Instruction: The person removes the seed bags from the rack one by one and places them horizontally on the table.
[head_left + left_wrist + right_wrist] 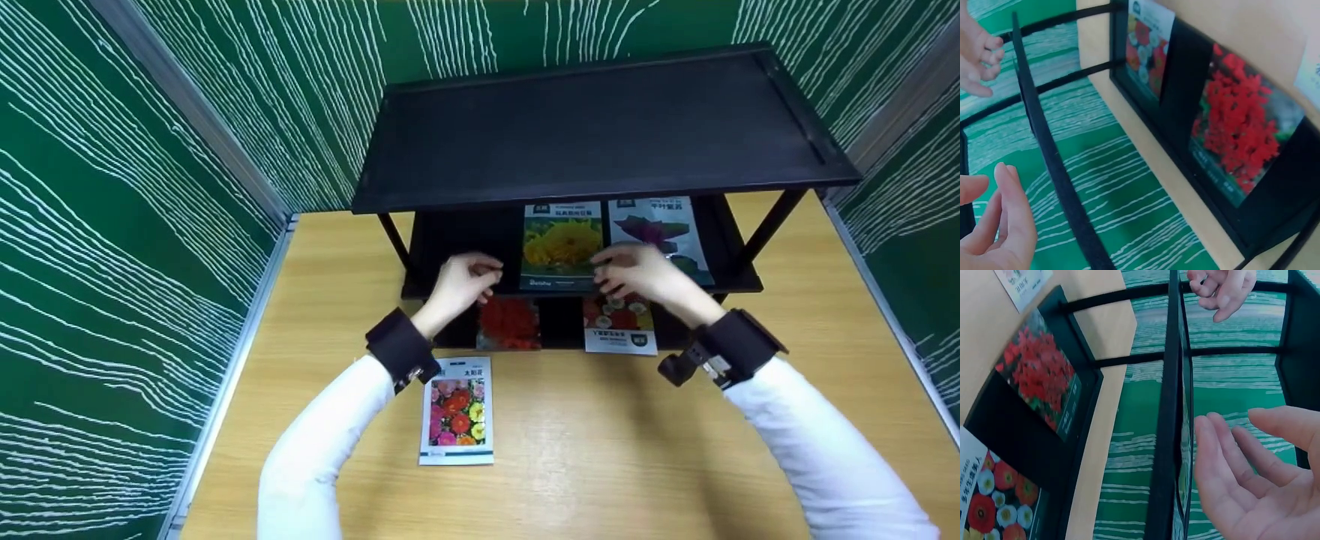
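Left hand (463, 283) and right hand (636, 274) hold nothing, fingers loosely parted. The shelf (466, 232) supports the yellow-flower packet (562, 244), perhaps for display.

Head view from above, forward and down; tilted wrist views close by, black rack (600, 127) in all.

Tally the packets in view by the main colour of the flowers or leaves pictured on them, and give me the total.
Yellow packet: 1
Purple packet: 1
Red packet: 1
Mixed-colour packets: 2
Total: 5
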The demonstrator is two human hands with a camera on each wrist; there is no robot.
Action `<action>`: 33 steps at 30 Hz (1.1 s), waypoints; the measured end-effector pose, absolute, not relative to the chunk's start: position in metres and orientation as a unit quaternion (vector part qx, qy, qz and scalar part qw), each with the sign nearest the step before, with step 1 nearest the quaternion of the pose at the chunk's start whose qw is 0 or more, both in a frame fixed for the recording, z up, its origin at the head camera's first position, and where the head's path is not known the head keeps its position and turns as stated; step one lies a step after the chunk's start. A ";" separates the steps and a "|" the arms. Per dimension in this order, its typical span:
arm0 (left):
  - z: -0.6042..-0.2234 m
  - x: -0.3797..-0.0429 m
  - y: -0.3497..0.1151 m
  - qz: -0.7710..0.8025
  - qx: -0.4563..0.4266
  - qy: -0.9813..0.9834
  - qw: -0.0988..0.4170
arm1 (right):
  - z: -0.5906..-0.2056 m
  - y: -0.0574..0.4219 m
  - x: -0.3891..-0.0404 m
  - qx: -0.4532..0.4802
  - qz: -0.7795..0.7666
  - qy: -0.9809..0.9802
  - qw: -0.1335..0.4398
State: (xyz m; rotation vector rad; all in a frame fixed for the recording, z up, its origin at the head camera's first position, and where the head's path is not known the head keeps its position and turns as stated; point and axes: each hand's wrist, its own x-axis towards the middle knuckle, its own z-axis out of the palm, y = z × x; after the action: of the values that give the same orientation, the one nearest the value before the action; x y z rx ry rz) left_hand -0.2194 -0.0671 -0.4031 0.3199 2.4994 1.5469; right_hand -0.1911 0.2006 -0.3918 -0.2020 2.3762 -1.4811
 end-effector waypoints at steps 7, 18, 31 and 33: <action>-0.396 -0.238 -0.050 0.494 0.094 0.857 0.109 | -0.387 0.207 -0.207 -0.052 -0.532 0.834 0.134; -0.390 -0.263 -0.024 0.483 0.070 0.867 0.105 | -0.385 0.209 -0.226 -0.023 -0.584 0.804 0.110; -0.398 -0.279 -0.004 0.480 -0.016 0.871 0.103 | -0.387 0.201 -0.237 0.070 -0.584 0.797 0.136; -0.398 -0.278 -0.002 0.505 -0.031 0.856 0.110 | -0.387 0.201 -0.239 0.074 -0.583 0.796 0.146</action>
State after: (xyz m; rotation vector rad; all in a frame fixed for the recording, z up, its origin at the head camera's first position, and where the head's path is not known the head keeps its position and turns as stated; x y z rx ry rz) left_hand -0.2775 -0.0022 -0.3982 -0.0911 2.5143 1.4842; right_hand -0.2388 0.2008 -0.3875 0.2144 2.2908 -1.6784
